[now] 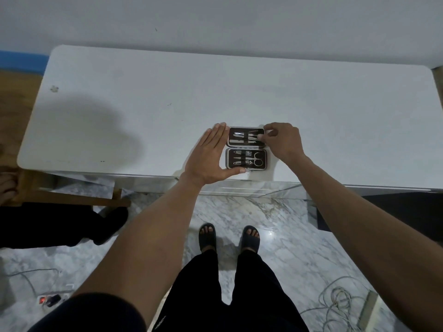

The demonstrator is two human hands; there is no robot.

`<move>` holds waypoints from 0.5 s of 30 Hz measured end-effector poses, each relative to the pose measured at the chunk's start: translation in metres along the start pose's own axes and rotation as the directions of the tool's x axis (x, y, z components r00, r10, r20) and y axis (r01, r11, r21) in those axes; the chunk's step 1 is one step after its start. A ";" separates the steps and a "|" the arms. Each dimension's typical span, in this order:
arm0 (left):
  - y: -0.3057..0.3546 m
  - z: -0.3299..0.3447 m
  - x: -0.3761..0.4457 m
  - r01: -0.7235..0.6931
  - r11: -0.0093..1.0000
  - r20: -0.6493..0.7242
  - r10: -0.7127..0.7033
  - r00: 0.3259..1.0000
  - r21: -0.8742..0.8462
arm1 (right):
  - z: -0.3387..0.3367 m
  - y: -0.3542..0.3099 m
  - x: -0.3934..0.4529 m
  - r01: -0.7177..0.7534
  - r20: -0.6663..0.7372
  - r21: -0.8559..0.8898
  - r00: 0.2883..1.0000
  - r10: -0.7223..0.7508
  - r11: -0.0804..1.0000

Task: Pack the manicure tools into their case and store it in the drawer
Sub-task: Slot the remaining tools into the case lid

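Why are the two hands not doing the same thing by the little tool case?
The left hand is spread flat with straight fingers against the left side of the open case, its thumb along the near edge. The right hand is curled, its fingertips pinching at the right end of the far half. The left hand spans both halves; the right hand touches only the far one. Both rest on the white table and touch the case.

No legible text or labels anywhere.
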State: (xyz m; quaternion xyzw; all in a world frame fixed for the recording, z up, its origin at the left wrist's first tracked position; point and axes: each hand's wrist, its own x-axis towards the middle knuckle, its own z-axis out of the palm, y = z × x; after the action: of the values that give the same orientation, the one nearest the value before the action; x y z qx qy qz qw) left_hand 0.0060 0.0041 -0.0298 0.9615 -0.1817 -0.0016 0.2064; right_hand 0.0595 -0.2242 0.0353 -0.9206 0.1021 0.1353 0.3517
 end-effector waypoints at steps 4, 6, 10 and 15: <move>-0.001 0.001 0.000 -0.009 1.000 -0.012 0.009 1.000 0.010 | 0.002 0.001 -0.002 -0.019 0.007 0.045 1.000 0.019 0.999; -0.001 0.001 0.000 -0.009 1.000 -0.006 0.009 1.000 0.017 | 0.002 0.002 -0.003 -0.029 0.007 0.073 1.000 0.028 0.997; -0.001 0.001 0.000 -0.008 1.000 0.002 0.008 1.000 0.017 | -0.001 0.001 -0.004 -0.058 0.015 0.191 0.998 0.056 0.980; 0.000 0.000 0.000 -0.006 1.000 -0.002 0.006 1.000 0.007 | -0.007 0.001 -0.006 -0.087 0.025 0.315 0.996 0.083 0.945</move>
State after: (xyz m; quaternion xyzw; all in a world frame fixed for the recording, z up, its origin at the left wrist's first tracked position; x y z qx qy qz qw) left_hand 0.0062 0.0042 -0.0304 0.9617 -0.1842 0.0004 0.2030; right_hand 0.0550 -0.2289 0.0413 -0.8466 0.1601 0.1376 0.4886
